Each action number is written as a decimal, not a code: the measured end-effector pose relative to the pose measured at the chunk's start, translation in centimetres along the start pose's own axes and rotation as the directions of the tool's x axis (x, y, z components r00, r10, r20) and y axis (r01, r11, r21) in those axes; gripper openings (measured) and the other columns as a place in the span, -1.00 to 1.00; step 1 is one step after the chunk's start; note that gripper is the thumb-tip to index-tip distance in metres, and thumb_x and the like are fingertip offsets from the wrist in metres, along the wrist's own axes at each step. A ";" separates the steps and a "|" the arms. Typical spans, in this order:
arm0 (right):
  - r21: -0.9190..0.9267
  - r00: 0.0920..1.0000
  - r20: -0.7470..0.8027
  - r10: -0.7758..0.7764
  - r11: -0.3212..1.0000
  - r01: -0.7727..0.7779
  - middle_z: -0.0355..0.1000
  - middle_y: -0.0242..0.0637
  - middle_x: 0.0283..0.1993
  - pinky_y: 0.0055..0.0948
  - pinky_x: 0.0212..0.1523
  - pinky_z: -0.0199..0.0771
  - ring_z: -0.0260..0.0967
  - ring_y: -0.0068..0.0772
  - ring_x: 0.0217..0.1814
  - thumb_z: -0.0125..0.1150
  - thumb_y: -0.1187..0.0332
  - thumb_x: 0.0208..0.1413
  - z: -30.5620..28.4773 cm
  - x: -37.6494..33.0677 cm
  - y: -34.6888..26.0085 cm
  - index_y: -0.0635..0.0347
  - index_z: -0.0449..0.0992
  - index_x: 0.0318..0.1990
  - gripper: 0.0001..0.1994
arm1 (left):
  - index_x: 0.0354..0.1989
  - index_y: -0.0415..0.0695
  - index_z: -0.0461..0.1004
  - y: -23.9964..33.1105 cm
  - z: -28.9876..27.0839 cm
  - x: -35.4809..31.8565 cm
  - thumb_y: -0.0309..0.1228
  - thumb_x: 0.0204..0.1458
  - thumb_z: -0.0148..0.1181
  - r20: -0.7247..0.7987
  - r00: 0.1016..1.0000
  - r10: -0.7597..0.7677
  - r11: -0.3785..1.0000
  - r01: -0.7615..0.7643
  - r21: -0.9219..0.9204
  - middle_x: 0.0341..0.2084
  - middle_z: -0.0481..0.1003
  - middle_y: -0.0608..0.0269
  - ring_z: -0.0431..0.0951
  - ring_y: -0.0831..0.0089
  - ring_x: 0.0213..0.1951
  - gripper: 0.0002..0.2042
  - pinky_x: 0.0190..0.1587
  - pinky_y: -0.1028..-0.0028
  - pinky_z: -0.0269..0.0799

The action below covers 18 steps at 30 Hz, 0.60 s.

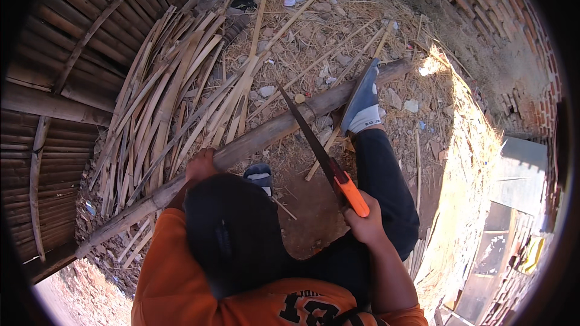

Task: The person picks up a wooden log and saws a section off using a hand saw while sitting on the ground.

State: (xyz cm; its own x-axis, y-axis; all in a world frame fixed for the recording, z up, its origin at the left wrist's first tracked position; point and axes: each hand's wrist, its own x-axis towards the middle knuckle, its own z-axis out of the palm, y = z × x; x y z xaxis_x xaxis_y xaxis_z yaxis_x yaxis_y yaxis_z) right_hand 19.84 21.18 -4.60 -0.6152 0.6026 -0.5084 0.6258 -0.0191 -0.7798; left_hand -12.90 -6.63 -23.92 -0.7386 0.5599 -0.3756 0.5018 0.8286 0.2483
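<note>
"Straw-littered ground (347, 15) underlies the work. Where is the saw (316, 145)?"

"Aslant over the pole (260, 141), contact unclear; the right hand (367, 216) is wrapped round its orange handle (353, 198)."

"And the left hand (201, 165)?"

"Against the pole; how far closed cannot be told."

Most strips (158, 108) lie beyond the pole (254, 143) (left of the saw (318, 147)).

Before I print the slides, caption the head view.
Right hand gripping an orange-handled saw, left hand on a long pole, with pale strips heaped alongside.
</note>
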 end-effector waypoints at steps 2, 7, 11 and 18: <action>-0.034 0.993 0.048 -0.110 0.993 0.112 0.45 -0.29 -0.44 -0.40 -0.27 0.44 0.40 -0.49 -0.37 0.20 0.50 0.01 1.5 1.6 0.6 0.39 0.50 -0.21 -0.81 | 0.22 -0.05 0.43 -0.2 0.3 0.1 -0.07 -0.22 0.50 -0.029 0.999 0.019 0.999 -0.020 -0.042 0.11 0.50 0.07 0.54 0.02 0.16 -0.25 0.22 0.12 0.47; 0.170 0.996 0.037 0.075 0.982 -0.081 0.48 -0.35 -0.39 -0.44 -0.22 0.47 0.44 -0.54 -0.31 0.18 0.51 0.02 -2.6 -5.2 -1.0 0.38 0.54 -0.12 -0.75 | 0.21 -0.06 0.43 0.5 -0.9 -0.4 -0.05 -0.23 0.51 0.005 0.999 -0.051 0.998 0.051 0.024 0.08 0.50 0.07 0.54 0.03 0.16 -0.24 0.21 0.11 0.48; 0.013 0.999 0.050 -0.019 1.000 0.018 0.47 -0.38 -0.36 -0.47 -0.20 0.45 0.42 -0.56 -0.32 0.14 0.53 0.03 -2.3 -4.2 -1.8 0.38 0.55 -0.08 -0.73 | 0.22 -0.06 0.43 -0.2 -0.1 0.0 -0.04 -0.22 0.51 -0.022 1.000 0.017 1.000 -0.016 0.012 0.07 0.50 0.06 0.55 0.03 0.15 -0.24 0.21 0.10 0.48; 0.034 0.995 0.056 0.082 0.996 -0.084 0.46 -0.40 -0.36 -0.52 -0.22 0.43 0.40 -0.59 -0.33 0.14 0.52 0.06 -2.5 -1.5 -2.7 0.38 0.56 -0.02 -0.69 | 0.28 -0.07 0.37 0.1 -0.5 0.0 -0.03 -0.19 0.50 0.077 0.995 -0.061 0.998 0.062 -0.014 0.16 0.47 0.02 0.51 0.02 0.21 -0.19 0.23 0.07 0.45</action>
State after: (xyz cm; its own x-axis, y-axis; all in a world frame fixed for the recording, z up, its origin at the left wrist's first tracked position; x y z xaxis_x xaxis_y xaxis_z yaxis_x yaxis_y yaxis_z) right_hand 20.31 22.31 -0.79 -0.5878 0.5536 -0.5899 0.6583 -0.0964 -0.7465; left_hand -13.06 -6.55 -23.41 -0.7307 0.5066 -0.4576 0.4487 0.8616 0.2374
